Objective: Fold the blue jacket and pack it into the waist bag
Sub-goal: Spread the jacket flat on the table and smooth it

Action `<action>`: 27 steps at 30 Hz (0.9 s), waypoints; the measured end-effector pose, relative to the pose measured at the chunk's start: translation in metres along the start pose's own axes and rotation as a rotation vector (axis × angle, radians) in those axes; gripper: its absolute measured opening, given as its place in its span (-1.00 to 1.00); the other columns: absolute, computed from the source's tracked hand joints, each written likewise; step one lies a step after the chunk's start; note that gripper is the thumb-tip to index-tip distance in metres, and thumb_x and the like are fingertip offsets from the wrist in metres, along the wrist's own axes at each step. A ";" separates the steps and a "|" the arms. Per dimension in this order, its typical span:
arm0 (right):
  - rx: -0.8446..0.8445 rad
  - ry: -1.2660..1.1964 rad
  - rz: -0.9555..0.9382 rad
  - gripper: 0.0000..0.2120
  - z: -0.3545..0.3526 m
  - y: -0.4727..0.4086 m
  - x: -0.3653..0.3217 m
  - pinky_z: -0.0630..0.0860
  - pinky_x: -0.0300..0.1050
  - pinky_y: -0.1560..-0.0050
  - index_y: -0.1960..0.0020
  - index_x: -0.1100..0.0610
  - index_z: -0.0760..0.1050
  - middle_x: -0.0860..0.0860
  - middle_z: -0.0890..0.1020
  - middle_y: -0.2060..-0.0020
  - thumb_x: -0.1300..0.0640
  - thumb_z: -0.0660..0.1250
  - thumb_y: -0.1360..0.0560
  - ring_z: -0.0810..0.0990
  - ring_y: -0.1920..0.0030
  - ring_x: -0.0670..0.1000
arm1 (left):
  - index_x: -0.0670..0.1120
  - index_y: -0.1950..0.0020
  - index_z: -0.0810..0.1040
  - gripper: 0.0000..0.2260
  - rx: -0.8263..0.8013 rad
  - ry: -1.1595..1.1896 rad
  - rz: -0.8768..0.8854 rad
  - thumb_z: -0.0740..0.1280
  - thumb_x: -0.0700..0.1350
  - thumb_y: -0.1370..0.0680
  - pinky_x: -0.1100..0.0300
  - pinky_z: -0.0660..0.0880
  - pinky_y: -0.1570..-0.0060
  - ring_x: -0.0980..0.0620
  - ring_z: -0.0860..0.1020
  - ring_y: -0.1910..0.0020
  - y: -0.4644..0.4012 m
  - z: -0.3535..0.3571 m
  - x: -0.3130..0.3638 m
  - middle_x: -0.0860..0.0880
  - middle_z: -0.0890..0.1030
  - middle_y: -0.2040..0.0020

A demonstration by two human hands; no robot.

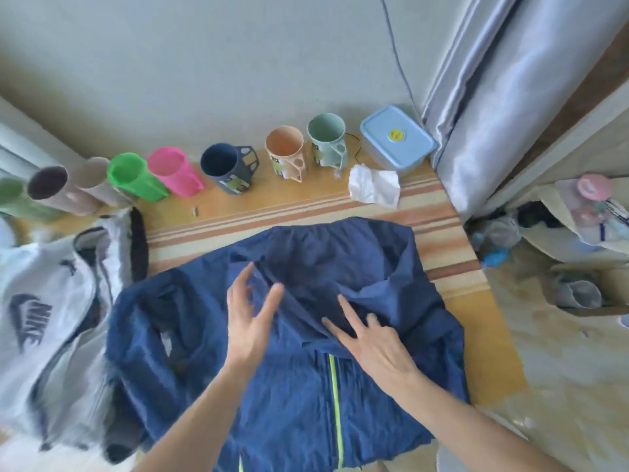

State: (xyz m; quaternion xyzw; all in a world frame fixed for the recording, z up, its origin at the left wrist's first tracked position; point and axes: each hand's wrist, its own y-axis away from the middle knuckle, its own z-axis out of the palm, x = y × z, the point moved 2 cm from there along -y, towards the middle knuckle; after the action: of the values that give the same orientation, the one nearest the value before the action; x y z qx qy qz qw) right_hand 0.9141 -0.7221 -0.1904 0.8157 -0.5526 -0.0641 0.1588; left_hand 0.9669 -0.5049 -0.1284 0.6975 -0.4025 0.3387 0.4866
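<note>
From the head view the jacket (299, 335) lies rumpled across the striped bench (452, 267), zip (335, 396) up; the left hand (250, 321) hovers with fingers (272, 298) spread and empty; the right hand (371, 338) presses flat, fingers splayed; thin, slick cloth, I'd guess, best pinched at shoulders or hem; I see no waist bag.

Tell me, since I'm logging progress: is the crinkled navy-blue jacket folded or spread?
Mostly spread: the crinkled navy-blue jacket covers the striped table, only its top rumpled.
</note>
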 end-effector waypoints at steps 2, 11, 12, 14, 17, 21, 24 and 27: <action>-0.052 0.044 0.020 -0.05 -0.001 0.002 -0.005 0.18 -0.12 0.53 -0.60 -0.15 0.20 0.22 0.18 -0.62 0.40 0.21 -0.28 0.52 0.24 0.15 | 0.38 -0.55 0.14 -0.13 -0.049 -0.219 0.054 0.48 0.41 -0.33 0.03 0.35 -0.40 0.18 0.33 -0.47 0.008 0.004 -0.005 0.19 0.22 -0.54; -0.018 0.061 0.218 0.07 -0.020 0.005 0.039 0.39 -0.08 0.59 -0.53 0.11 0.37 0.31 0.39 -0.46 0.55 0.50 -0.06 0.56 0.17 0.23 | 0.08 -0.18 0.65 -0.64 0.426 0.329 -0.327 0.41 -0.29 -0.50 0.19 0.55 -0.07 -0.01 0.63 -0.08 -0.052 -0.015 -0.016 -0.02 0.64 -0.19; 0.007 0.045 0.273 0.04 -0.024 0.004 0.049 0.42 -0.06 0.60 -0.51 0.15 0.40 0.32 0.40 -0.43 0.55 0.53 -0.06 0.56 0.14 0.26 | 0.08 -0.15 0.69 -0.66 0.404 0.362 -0.282 0.44 -0.30 -0.49 0.26 0.52 -0.05 0.05 0.62 -0.04 -0.050 -0.024 -0.019 0.02 0.64 -0.10; 0.046 0.001 0.375 -0.03 -0.031 0.002 0.068 0.47 0.00 0.57 -0.51 0.18 0.38 0.33 0.33 -0.45 0.56 0.49 -0.14 0.53 0.04 0.31 | 0.11 -0.10 0.71 -0.66 0.367 0.413 -0.221 0.49 -0.30 -0.48 0.31 0.49 -0.01 0.12 0.58 0.12 -0.040 -0.042 -0.021 0.06 0.57 0.09; -0.030 -0.103 0.397 -0.10 -0.035 -0.006 0.083 0.63 0.13 0.25 -0.58 0.05 0.26 0.24 0.13 -0.58 0.42 0.45 -0.31 0.48 -0.19 0.30 | 0.07 -0.15 0.69 -0.62 0.340 0.403 -0.286 0.45 -0.35 -0.47 0.29 0.51 0.06 0.08 0.52 0.22 -0.031 -0.054 -0.043 0.04 0.44 0.20; -0.092 -0.226 0.361 -0.27 -0.034 -0.007 0.092 0.42 0.13 -0.36 -0.53 -0.09 0.32 0.12 0.12 -0.63 -0.32 0.31 -0.42 0.33 -0.47 0.21 | -0.06 -0.16 0.61 -0.71 0.409 0.352 -0.431 0.37 -0.25 -0.46 0.13 0.55 -0.02 0.06 0.53 0.17 -0.023 -0.056 -0.059 0.02 0.50 0.15; 0.249 -0.296 0.363 -0.37 -0.034 -0.010 0.090 0.42 0.15 -0.33 -0.43 0.01 0.49 0.12 0.39 -0.53 -0.35 0.13 -0.53 0.41 -0.43 0.20 | 0.02 -0.22 0.49 -0.64 0.488 0.264 -0.361 0.47 0.02 -0.47 0.09 0.45 -0.10 0.25 0.52 0.07 -0.021 -0.052 -0.048 0.01 0.43 -0.13; 0.098 -0.310 0.340 -0.29 -0.017 -0.025 0.086 0.29 0.15 -0.49 -0.62 -0.06 0.18 0.11 0.14 -0.64 -0.38 -0.02 -0.57 0.16 -0.61 0.19 | 0.08 -0.34 0.46 -0.45 0.422 0.257 -0.415 0.55 0.10 -0.41 -0.01 0.56 -0.16 0.01 0.64 0.01 -0.037 -0.046 -0.046 -0.03 0.61 -0.08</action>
State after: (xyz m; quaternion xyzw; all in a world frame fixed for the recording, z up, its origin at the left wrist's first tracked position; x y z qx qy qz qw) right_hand 0.9735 -0.7901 -0.1766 0.6979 -0.7024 -0.1337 0.0408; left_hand 0.9754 -0.4432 -0.1693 0.8018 -0.1080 0.3935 0.4366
